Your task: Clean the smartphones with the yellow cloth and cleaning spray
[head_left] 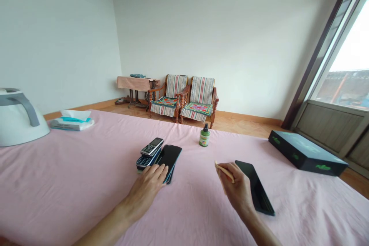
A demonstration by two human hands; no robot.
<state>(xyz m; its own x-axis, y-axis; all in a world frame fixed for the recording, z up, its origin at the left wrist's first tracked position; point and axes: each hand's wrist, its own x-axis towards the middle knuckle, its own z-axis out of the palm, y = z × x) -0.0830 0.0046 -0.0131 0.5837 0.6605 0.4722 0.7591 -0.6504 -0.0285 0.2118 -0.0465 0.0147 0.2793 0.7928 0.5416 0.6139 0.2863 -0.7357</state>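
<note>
My left hand lies over the near end of a stack of black smartphones, fingers stretched out on the top one. Its thumb is hidden. Just left of that stack, a silver-and-black keypad phone rests on another keypad phone. My right hand is closed on a thin, pale yellow folded cloth, pinched between thumb and fingers. A large black tablet lies beside and partly behind the right hand, screen up.
A green spray bottle stands mid-table on the pink tablecloth. At right lies a black box. A tissue pack and a white kettle are at left. Two wooden chairs stand beyond the table.
</note>
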